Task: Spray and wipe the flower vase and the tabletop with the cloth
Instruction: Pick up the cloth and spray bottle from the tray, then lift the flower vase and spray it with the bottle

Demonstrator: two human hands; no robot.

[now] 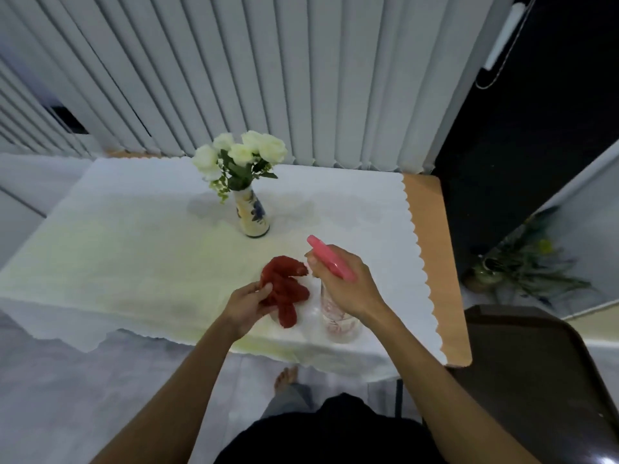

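Note:
A cream vase with blue and yellow painting stands upright on the table's far middle, holding white roses. My left hand grips a crumpled red cloth just above the near part of the table. My right hand is closed around the neck of a clear spray bottle with a pink trigger head, its nozzle pointing toward the vase. The bottle is beside the cloth, to its right. The tabletop is covered by a white cloth with a scalloped edge.
Bare wood of the table shows along the right side. Vertical blinds hang behind the table. A dark chair stands at the right, and a potted plant sits on the floor beyond it. My foot shows below the table.

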